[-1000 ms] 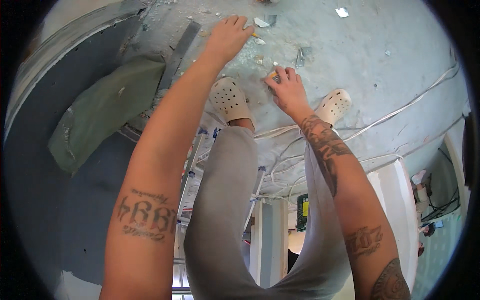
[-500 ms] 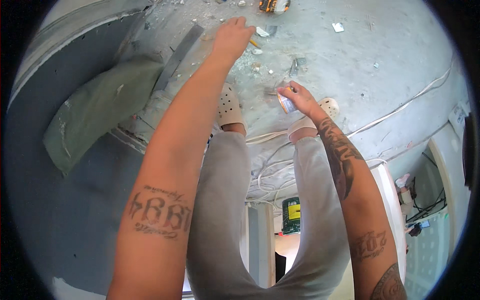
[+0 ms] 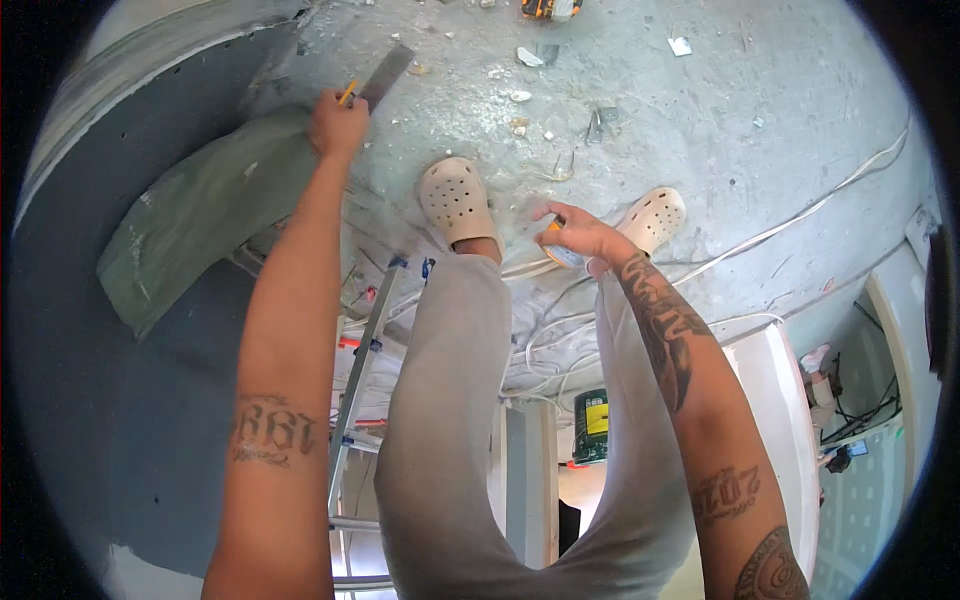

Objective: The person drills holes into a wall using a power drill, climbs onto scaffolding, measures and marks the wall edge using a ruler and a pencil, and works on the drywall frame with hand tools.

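Note:
My left hand [image 3: 340, 125] is closed at the far left, with a slim yellow pencil [image 3: 347, 94] sticking up from its fingers. The same hand is at the near end of a flat grey strip [image 3: 387, 77]; whether it grips the strip is hidden. Near my feet, my right hand [image 3: 585, 235] curls around a small round white thing with an orange-yellow edge [image 3: 563, 256]. The fingers and palm cover much of this round thing, and its kind is unclear.
White rubble and chips [image 3: 530, 57] litter the dusty floor. An orange-black tool [image 3: 551, 9] lies at the far edge. A green-grey curved sheet [image 3: 205, 205] leans at left. Beside my legs are a metal ladder [image 3: 362, 370], pale cables [image 3: 790, 228] and a dark green container [image 3: 590, 425].
My left hand has moved left and nearer, from the rubble to the grey strip, with the pencil. My right hand has come slightly nearer and left, still holding the round thing.

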The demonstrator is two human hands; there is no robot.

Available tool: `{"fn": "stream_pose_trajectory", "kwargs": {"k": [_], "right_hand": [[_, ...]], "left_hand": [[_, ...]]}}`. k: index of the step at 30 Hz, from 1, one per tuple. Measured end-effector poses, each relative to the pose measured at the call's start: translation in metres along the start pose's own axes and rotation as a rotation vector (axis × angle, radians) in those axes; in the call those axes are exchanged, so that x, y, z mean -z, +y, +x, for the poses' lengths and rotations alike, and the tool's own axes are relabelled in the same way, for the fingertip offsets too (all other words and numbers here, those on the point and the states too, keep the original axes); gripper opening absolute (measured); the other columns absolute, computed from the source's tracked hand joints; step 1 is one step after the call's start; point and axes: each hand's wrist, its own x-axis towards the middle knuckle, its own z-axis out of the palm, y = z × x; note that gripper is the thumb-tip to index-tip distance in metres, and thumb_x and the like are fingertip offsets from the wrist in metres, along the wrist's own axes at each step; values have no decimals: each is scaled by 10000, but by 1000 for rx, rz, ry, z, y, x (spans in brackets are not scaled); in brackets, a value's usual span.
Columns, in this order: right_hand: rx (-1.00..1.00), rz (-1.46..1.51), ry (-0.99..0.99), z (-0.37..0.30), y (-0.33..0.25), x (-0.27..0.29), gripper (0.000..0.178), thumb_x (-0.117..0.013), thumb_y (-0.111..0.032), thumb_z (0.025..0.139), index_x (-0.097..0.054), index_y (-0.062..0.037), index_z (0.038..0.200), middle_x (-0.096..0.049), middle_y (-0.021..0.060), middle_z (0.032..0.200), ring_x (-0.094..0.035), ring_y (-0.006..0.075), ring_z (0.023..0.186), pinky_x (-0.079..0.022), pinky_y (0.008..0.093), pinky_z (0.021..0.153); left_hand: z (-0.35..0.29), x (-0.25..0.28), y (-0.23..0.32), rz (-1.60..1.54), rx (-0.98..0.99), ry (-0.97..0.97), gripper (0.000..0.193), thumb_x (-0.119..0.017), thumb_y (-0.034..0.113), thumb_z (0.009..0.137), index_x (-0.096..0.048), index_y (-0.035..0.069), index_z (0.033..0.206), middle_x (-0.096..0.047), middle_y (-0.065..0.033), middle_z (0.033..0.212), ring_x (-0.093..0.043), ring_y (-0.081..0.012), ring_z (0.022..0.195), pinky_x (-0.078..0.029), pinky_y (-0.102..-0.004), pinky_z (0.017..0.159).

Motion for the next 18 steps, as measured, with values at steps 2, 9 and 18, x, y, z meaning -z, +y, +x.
{"fn": "stream_pose_trajectory", "kwargs": {"k": [2, 9, 18], "right_hand": [[-37, 36, -2, -2, 2, 2, 468, -734, -315, 737, -608, -154, 1157, -640, 113, 969, -602, 214, 915, -461, 322, 818], [-88, 69, 52, 0, 16, 16, 464, -716, -301, 789, -591, -135, 1203, -630, 94, 940, -588, 183, 824, -470, 307, 755], [-441, 409, -23, -25, -63, 3, 400, -694, -309, 791, -665, -77, 1117, -651, 88, 980, -602, 202, 922, -464, 310, 841]], "left_hand": [[5, -3, -1, 50, -26, -7, 503, -752, 402, 719, -626, 38, 1043, -668, -216, 1005, -648, -389, 929, -505, -451, 801], [17, 3, 0, 207, -11, -282, 656, -815, 480, 655, -627, 39, 1103, -671, -201, 1015, -644, -355, 957, -499, -442, 824], [-14, 49, 1, 41, -377, -359, 484, -810, 307, 686, -626, 42, 1047, -671, -180, 929, -662, -300, 888, -497, -423, 755]]}}
